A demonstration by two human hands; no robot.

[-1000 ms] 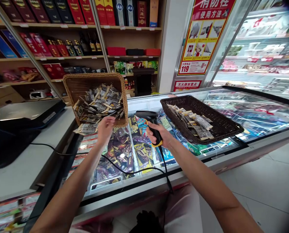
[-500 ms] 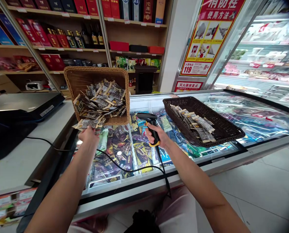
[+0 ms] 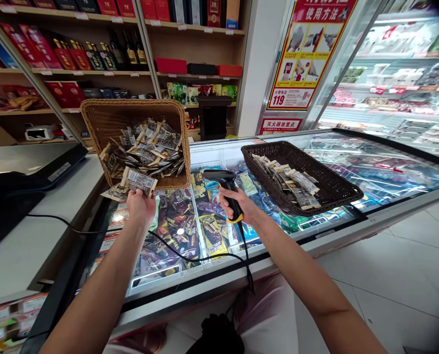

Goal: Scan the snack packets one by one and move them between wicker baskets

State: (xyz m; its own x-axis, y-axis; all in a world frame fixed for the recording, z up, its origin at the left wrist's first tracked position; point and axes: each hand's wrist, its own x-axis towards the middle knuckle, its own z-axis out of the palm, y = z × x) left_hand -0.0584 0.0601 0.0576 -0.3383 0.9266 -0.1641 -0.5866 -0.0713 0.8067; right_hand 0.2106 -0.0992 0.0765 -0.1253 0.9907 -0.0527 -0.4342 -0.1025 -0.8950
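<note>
My left hand pinches a small snack packet with a clear front and pale ends, at the near edge of the tan wicker basket. That basket is tilted toward me and holds a heap of similar packets. Another packet pokes out over its near left rim. In my right hand is a black and yellow barcode scanner, its head pointing left. Farther right, a dark brown basket holds several of the same packets along its left side.
Both baskets rest on a glass-topped freezer full of wrapped ice creams. The scanner's black cable loops across the glass. To the left is a white counter with a scale-like device. Shelves of boxes and bottles stand behind.
My left hand has lifted one packet up from the basket's near edge, and it now faces me. The scanner stays in my right hand. The whole view has shifted slightly.
</note>
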